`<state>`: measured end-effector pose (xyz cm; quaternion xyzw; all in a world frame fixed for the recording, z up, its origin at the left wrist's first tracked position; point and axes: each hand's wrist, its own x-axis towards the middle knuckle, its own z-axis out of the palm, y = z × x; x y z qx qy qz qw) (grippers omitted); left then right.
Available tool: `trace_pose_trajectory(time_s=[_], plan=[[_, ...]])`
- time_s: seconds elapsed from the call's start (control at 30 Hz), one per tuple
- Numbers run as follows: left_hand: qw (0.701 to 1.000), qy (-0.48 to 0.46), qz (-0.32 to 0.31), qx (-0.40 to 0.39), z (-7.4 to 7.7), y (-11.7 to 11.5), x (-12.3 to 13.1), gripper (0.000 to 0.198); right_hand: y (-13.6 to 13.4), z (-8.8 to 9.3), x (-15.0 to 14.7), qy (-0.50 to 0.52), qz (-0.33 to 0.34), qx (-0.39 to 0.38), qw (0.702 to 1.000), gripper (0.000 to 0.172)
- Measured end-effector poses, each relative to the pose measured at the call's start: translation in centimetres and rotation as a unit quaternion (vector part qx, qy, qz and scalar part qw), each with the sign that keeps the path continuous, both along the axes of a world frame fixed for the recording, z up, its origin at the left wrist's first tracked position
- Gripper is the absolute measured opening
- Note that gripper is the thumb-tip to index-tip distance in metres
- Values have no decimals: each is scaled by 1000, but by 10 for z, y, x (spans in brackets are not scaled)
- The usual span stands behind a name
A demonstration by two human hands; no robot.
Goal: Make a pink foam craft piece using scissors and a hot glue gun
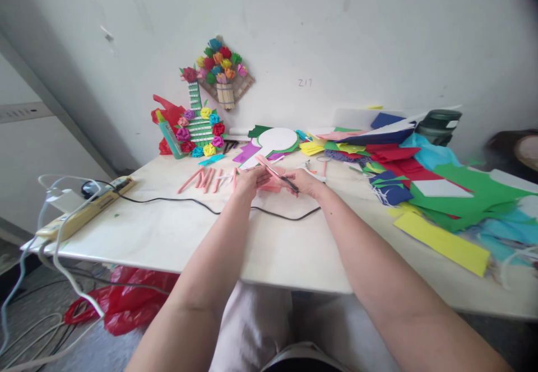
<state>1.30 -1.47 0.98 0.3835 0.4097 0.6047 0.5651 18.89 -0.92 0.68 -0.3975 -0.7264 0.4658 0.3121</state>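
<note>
Over the middle of the table my left hand (pixel 256 178) is closed on a pink paper strip (pixel 265 163), which slants up past the fingertips. Just to its right, my right hand (pixel 306 182) grips a pair of scissors (pixel 289 183) with dark handles. The blades point up and left at the strip; whether they touch it I cannot make out. More pink paper (pixel 271 186) lies beneath the hands. Several rolled pink strips (pixel 205 180) rest on the table left of my left hand, with a few thin white strips beside them.
A black cable (pixel 202 205) crosses the table in front of the hands, from a yellow power strip (pixel 84 207) at left. Behind stand a glue bottle (pixel 170 135) and paper-flower crafts (pixel 200 125). A white round cutout (pixel 277 138) lies farther back. Coloured sheets (pixel 454 201) are heaped at right.
</note>
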Motion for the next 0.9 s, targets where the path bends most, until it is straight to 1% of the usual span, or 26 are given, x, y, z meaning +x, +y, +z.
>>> trace_pose_trajectory(time_s=[0.27,0.43,0.63,0.73,0.9], plan=[[1000,4,-28,6,-6,4,-1,21,-5,2,-1,4,0,3,1000,43],[999,10,-41,9,-6,4,0,21,-5,3,-2,5,-13,3,1000,43],[999,21,-36,-1,-3,0,4,20,-4,3,-2,10,-10,-2,1000,40],[999,17,-35,-2,-2,-1,4,20,-3,2,-2,22,4,0,1000,41],[999,22,-30,-2,0,-2,4,21,-4,2,-2,21,0,9,1000,43]])
